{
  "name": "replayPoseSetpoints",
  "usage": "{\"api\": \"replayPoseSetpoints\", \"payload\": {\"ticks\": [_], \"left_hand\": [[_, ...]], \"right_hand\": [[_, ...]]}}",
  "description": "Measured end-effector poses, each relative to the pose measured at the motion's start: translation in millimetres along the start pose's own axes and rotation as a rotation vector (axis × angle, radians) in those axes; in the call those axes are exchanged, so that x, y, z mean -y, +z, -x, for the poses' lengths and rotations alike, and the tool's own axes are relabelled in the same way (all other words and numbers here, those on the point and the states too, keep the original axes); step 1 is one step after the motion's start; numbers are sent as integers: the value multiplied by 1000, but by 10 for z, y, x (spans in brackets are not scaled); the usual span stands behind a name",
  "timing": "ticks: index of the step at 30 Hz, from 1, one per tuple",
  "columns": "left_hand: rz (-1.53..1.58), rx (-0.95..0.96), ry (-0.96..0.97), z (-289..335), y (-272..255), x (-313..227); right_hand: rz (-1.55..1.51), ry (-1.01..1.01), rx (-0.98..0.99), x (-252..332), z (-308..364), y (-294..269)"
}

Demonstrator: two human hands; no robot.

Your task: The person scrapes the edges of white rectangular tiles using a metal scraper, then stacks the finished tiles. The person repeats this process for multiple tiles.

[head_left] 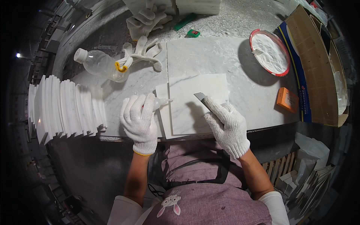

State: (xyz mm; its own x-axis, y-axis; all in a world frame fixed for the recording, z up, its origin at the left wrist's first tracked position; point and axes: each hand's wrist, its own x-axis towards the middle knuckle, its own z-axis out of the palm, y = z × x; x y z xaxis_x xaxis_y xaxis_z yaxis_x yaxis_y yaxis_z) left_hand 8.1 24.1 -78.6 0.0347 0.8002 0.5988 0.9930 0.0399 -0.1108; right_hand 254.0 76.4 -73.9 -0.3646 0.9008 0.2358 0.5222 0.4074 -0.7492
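Both my hands wear white knit gloves. My left hand [139, 116] is closed round a small white bottle with a thin nozzle [161, 102], most of it hidden by the fingers. Its tip points right, over the edge of a square white marble tile [187, 120]. A second tile [162, 112] shows from beneath at the left, slightly turned. In my right hand [227, 123] is a flat grey metal scraper [200, 96], its end raised above the tile's middle and casting a shadow. The scraper's lower part is hidden in the glove.
Upright white tiles [67, 108] stand in a row at the left. Behind lie a clear plastic bottle [101, 65], spare gloves [144, 52] and a green item [193, 33]. A red-rimmed bowl of white powder [270, 52], an orange box [287, 99] and a cardboard box [315, 67] are at right.
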Motion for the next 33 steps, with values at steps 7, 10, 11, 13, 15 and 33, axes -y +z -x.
{"api": "replayPoseSetpoints", "payload": {"ticks": [7, 10, 11, 13, 15, 33], "left_hand": [[274, 42, -193, 33, 27, 14], [574, 131, -628, 99, 10, 50], [678, 108, -755, 120, 36, 100], [864, 32, -1012, 147, 71, 285], [954, -29, -987, 118, 102, 430], [292, 174, -804, 372, 129, 598]], "right_hand": [[16, 47, 49, 34, -17, -53], [-12, 20, 16, 5, -18, -24], [-18, 53, 43, 38, -26, -60], [-48, 94, 105, 154, -86, -115], [-133, 62, -10, 89, -47, -42], [-198, 150, 27, 62, -29, -74]]}}
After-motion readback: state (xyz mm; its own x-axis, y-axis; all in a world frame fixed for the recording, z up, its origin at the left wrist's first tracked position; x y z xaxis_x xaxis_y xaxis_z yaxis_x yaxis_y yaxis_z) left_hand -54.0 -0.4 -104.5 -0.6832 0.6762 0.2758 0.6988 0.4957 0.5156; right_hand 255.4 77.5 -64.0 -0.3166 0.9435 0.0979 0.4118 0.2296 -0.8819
